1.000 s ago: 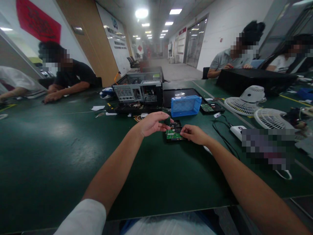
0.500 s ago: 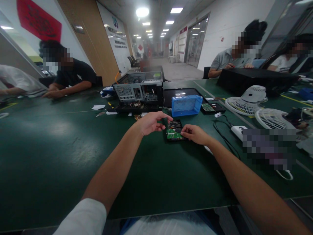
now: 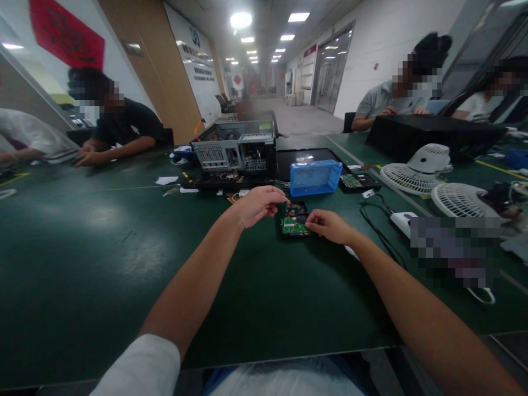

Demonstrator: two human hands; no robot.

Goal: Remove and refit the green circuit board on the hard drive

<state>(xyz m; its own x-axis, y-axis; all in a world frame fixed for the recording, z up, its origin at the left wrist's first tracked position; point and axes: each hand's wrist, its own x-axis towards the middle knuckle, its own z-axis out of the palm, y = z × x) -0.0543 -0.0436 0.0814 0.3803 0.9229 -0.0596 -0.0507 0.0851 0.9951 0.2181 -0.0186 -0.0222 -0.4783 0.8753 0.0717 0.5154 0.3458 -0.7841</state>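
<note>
A hard drive (image 3: 295,219) lies on the green table with its circuit board facing up. The fingers of my left hand (image 3: 259,207) stretch over the drive's far left corner, partly apart from the thumb, and no object shows in them. At the drive's right edge is my right hand (image 3: 328,225), thumb and fingertips pressed together above the board's corner. Whatever is between those fingertips is too small or hidden to make out. Just behind the drive stands a blue plastic bin (image 3: 315,179), tipped on its side.
An opened computer case (image 3: 235,154) stands beyond my left hand. Another circuit-board unit (image 3: 359,182) lies right of the bin. Two white fans (image 3: 412,170), a white power strip (image 3: 403,221) and black cables (image 3: 381,234) are on the right. Several people sit around the table.
My left hand has drawn its fingers slightly up and closer together, uncovering more of the drive's left side. My right hand stays in nearly the same place.
</note>
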